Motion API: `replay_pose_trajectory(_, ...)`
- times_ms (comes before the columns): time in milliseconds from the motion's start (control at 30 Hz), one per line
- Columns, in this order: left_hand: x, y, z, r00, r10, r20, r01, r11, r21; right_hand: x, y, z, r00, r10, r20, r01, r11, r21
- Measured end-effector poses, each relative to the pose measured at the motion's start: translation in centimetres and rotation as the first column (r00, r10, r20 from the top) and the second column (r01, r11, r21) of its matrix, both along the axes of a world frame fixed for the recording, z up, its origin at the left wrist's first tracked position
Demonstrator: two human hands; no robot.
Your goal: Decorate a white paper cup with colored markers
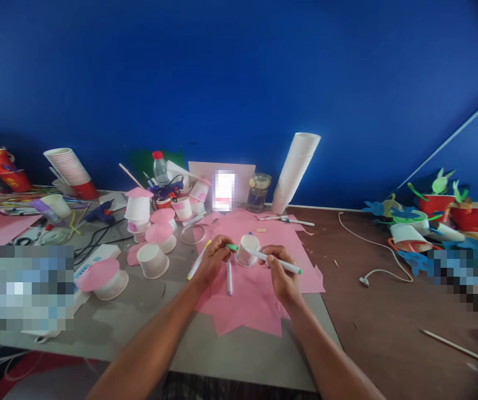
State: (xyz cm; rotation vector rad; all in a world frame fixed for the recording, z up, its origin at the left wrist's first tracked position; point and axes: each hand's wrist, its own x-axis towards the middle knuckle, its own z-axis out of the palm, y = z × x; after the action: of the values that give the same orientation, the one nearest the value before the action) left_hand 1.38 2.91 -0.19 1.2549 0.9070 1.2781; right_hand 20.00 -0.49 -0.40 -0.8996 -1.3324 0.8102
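My right hand is closed on a white marker with green ends, held across in front of a small white paper cup. My left hand is closed on the green marker cap beside the cup's left side. The cup stands upside down on pink paper. Two more markers lie close by: one with a yellow end to the left of my left hand, and another below it.
Several white cups with pink tops sit to the left. A tall leaning stack of white cups, a glass jar and a plastic bottle stand at the back. A white cable crosses the brown table on the right. Red cup crafts lie far right.
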Motion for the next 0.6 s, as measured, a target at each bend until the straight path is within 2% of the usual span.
replay_pose_trajectory(333,0.02,0.02,-0.20,1.000,-0.026,0.011,0.025,1.000,0.016,-0.46,-0.09,0.60,0.999,0.016,0.030,-0.016,1.000,0.011)
replay_pose_trajectory(600,0.53,-0.56,0.70,0.999,-0.044,0.007,0.044,0.999,-0.012,-0.79,-0.09,0.65,0.998,0.025,0.061,-0.026,1.000,0.002)
